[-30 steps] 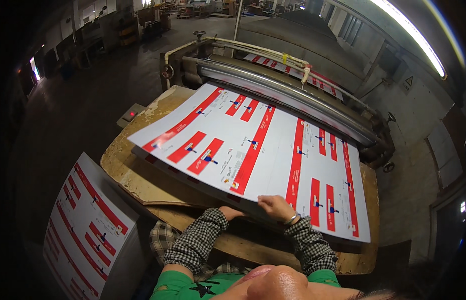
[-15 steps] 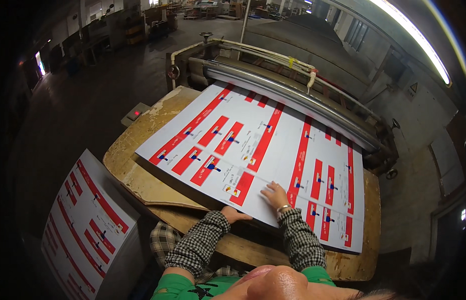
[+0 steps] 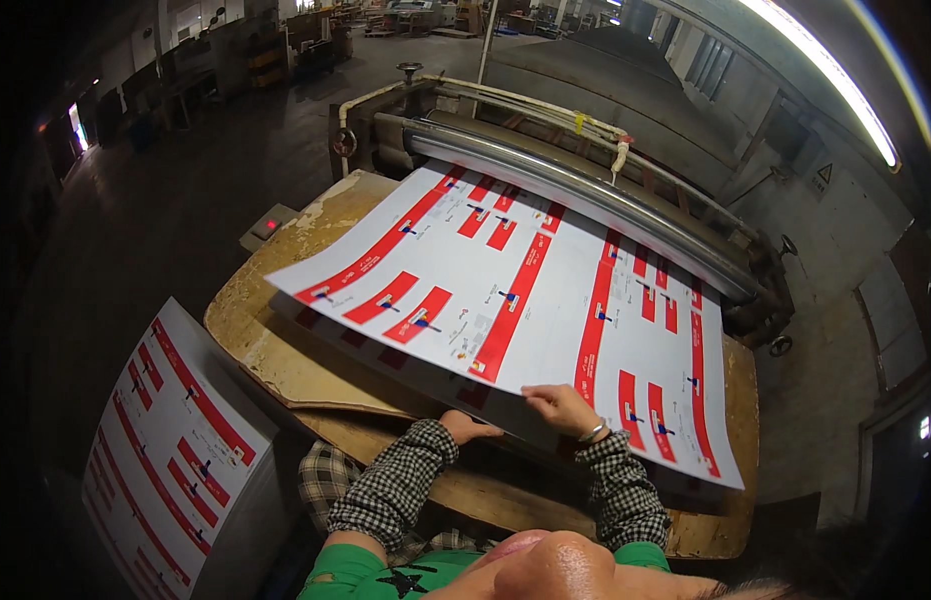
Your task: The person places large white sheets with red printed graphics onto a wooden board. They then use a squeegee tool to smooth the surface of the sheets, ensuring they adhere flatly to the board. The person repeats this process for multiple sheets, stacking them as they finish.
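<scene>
A large white printed sheet (image 3: 555,290) with red bands and small blue marks spreads across the wooden feed table (image 3: 260,270), reaching to the metal roller (image 3: 585,205) at the far side. My right hand (image 3: 568,410) is closed in a pinch on the sheet's near edge, and that edge is raised and curling. Beneath it another printed sheet shows in shadow. My left hand (image 3: 468,427) rests at the near edge of the lower sheets, thumb stretched out to the right; its other fingers are mostly hidden.
At lower left stands a stack of similar printed sheets (image 3: 175,450). A small box with a red light (image 3: 268,228) sits beside the table's left edge. Handwheels (image 3: 345,143) and pale pipes (image 3: 505,98) are on the machine frame.
My right hand has gone from lying spread on the sheet to pinching its near edge, which has risen. The seam between overlapping sheets has moved farther toward the roller. My left hand stays put.
</scene>
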The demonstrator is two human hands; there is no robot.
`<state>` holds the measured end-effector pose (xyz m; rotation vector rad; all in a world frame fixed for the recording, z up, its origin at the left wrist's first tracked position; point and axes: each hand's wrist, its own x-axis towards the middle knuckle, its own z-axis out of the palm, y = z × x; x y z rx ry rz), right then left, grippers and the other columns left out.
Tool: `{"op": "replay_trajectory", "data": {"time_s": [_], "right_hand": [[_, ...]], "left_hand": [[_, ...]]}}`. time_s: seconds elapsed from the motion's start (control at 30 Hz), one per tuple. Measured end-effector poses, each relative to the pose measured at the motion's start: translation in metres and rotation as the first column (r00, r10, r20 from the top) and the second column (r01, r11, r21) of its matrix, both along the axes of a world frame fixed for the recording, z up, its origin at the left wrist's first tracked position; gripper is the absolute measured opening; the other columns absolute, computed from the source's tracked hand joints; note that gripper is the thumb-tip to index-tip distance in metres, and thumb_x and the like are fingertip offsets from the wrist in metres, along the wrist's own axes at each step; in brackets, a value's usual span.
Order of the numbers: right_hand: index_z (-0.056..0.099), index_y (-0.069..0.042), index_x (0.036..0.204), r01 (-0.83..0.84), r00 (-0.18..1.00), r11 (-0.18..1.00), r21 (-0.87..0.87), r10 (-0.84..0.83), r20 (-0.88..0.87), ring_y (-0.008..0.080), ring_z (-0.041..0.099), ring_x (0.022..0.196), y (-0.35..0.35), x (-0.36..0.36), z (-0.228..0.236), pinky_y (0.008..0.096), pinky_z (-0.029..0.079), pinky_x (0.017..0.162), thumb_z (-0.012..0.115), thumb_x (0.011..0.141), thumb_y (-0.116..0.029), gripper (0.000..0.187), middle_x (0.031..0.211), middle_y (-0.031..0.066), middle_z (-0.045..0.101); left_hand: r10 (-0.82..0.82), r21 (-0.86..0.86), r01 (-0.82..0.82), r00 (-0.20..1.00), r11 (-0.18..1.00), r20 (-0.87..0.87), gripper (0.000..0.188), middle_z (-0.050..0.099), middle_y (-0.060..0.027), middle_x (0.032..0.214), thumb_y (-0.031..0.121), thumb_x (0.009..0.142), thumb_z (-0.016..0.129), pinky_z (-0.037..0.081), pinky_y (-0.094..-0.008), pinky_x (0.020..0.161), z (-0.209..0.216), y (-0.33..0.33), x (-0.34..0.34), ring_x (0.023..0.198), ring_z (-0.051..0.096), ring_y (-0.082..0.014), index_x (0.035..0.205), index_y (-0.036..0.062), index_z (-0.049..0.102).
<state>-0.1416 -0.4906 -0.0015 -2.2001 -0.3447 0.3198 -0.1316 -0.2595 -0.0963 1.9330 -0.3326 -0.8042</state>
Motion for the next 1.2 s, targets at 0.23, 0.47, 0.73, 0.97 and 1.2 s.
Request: {"op": "replay_trajectory", "data": {"time_s": [0.23,0.47,0.73,0.97,1.2], "right_hand": [[0.061,0.003,0.109,-0.034,0.999,0.999,-0.036,0.034,-0.016,0.0263,0.062,0.103,0.001,-0.016,-0.018,0.0304,0.047,0.091,0.057,0.088,-0.013,0.027,0.112,0.0184,0.063],[0.063,0.003,0.106,-0.043,0.988,0.999,0.019,0.045,-0.146,0.0240,0.061,0.106,0.001,-0.012,-0.056,0.0305,0.045,0.093,0.062,0.084,-0.014,0.028,0.116,0.0178,0.061],[0.049,0.005,0.124,0.076,0.993,0.944,-0.320,-0.043,0.110,0.0355,0.044,0.122,-0.006,0.032,-0.087,0.0363,0.036,0.100,0.069,0.076,-0.043,0.071,0.128,0.0254,0.047],[0.041,0.002,0.133,-0.273,0.962,0.895,-0.353,0.262,-0.081,0.0363,0.030,0.132,-0.005,0.002,-0.071,0.0364,0.028,0.107,0.069,0.074,-0.047,0.081,0.143,0.0267,0.029],[0.062,-0.002,0.093,-0.045,0.998,0.997,-0.061,0.047,0.034,0.0297,0.062,0.075,-0.008,0.000,-0.011,0.0362,0.047,0.070,0.054,0.085,-0.021,0.022,0.081,0.0212,0.061]], "left_hand": [[-0.087,0.044,0.091,0.992,0.995,-0.091,0.061,0.057,-0.0112,0.124,0.043,0.076,0.071,0.038,-0.0285,0.099,-0.041,-0.006,0.008,0.116,0.051,-0.0223,0.122,0.0059,0.057],[-0.011,-0.123,0.010,1.000,0.992,-0.004,0.066,0.059,-0.0166,0.119,0.045,0.070,0.074,0.041,-0.0302,0.096,-0.062,0.001,0.007,0.112,0.054,-0.0245,0.117,0.0004,0.059],[0.028,-0.350,-0.013,0.999,0.937,0.038,0.064,0.059,-0.0138,0.119,0.031,0.069,0.079,0.042,-0.0329,0.096,-0.027,-0.008,0.004,0.110,0.054,-0.0236,0.118,-0.0015,0.054],[0.031,-0.303,-0.041,0.999,0.952,-0.040,0.059,0.061,-0.0146,0.116,0.026,0.070,0.079,0.043,-0.0317,0.094,-0.021,-0.004,0.001,0.107,0.057,-0.0231,0.117,-0.0014,0.057],[0.016,-0.128,-0.014,1.000,0.992,0.015,0.062,0.060,-0.0155,0.117,0.037,0.071,0.076,0.042,-0.0312,0.095,-0.028,-0.006,0.004,0.109,0.056,-0.0247,0.117,-0.0004,0.058]]}}
